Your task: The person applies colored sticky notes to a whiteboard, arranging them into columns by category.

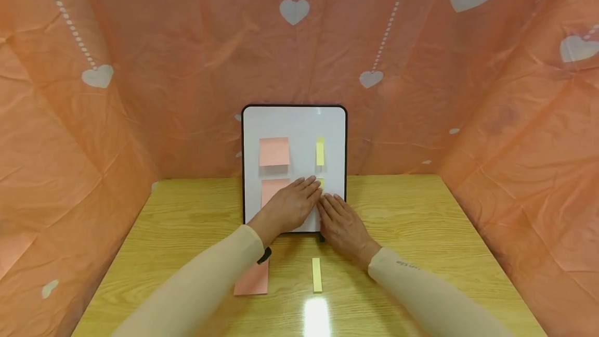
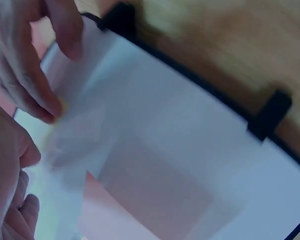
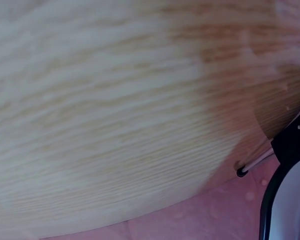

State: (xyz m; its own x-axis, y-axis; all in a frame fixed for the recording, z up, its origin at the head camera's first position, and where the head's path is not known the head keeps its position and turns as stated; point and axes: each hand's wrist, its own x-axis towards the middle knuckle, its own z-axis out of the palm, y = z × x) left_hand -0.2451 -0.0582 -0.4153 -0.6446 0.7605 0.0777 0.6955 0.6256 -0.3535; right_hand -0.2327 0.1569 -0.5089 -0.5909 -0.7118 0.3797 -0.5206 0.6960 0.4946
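A whiteboard [image 1: 299,121] with a black frame stands upright at the table's back. On its left side are an upper pink sticky note [image 1: 274,151] and a lower pink sticky note [image 1: 271,189], partly behind my left hand [image 1: 291,206]. At right, a narrow yellow sticky note [image 1: 320,151] sits above a second yellow strip [image 1: 321,183], mostly covered by my hands. My left hand's extended fingers reach that strip. My right hand [image 1: 343,225] lies against the board just below, fingers together; in the left wrist view its fingertips touch something yellowish, its thumb apart.
On the wooden table [image 1: 402,212] before the board lie a pink sticky pad [image 1: 252,281], partly under the left forearm, and a yellow strip pad [image 1: 317,275]. Black feet [image 2: 271,115] hold the board's lower edge. Orange cloth [image 1: 201,66] with white hearts surrounds the table.
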